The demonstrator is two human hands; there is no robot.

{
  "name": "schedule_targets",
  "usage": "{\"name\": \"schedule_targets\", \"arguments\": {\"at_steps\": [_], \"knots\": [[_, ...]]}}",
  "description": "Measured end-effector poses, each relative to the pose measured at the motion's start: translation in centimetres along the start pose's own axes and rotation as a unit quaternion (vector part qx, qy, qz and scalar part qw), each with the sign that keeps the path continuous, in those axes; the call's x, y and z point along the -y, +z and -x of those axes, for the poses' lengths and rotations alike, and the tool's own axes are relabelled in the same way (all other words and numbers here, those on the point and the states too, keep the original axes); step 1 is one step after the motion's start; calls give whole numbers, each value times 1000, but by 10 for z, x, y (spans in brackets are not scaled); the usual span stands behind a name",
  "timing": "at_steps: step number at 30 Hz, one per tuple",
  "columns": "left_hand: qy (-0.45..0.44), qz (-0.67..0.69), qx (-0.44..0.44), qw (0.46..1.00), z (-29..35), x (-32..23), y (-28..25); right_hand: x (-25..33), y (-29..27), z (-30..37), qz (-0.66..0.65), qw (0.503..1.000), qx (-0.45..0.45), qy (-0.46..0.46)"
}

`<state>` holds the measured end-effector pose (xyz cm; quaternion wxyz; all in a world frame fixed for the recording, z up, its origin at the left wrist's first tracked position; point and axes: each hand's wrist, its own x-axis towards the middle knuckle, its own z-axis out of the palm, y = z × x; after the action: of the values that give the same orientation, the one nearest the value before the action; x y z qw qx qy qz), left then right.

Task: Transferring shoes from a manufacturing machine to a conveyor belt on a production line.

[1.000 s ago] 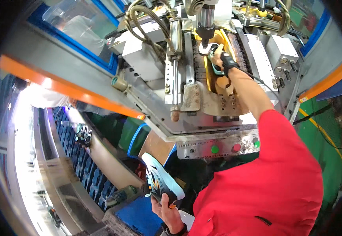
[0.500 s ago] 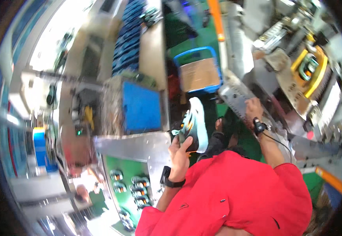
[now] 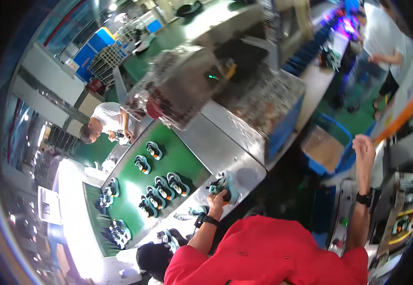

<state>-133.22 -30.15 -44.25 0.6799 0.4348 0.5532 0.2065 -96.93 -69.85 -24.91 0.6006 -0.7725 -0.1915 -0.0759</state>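
At frame centre, a shoe (image 3: 225,184) is grasped by the left hand (image 3: 217,198), long axis roughly vertical. The right hand (image 3: 364,148) is raised, fingers loosely curled, empty.

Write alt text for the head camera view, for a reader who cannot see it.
A person in a red top holds a teal shoe in the left hand on a steel table beside a green conveyor belt carrying shoes. The right hand is raised, empty.
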Motion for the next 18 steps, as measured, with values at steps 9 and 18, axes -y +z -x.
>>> {"name": "schedule_targets", "arguments": {"at_steps": [9, 18], "knots": [[176, -326, -270, 889, -199, -5, -119, 322, 312, -208, 160, 844, 198, -472], [91, -221, -332, 913, -231, -19, -102, 424, 647, -328, 323, 581, 195, -721]]}}
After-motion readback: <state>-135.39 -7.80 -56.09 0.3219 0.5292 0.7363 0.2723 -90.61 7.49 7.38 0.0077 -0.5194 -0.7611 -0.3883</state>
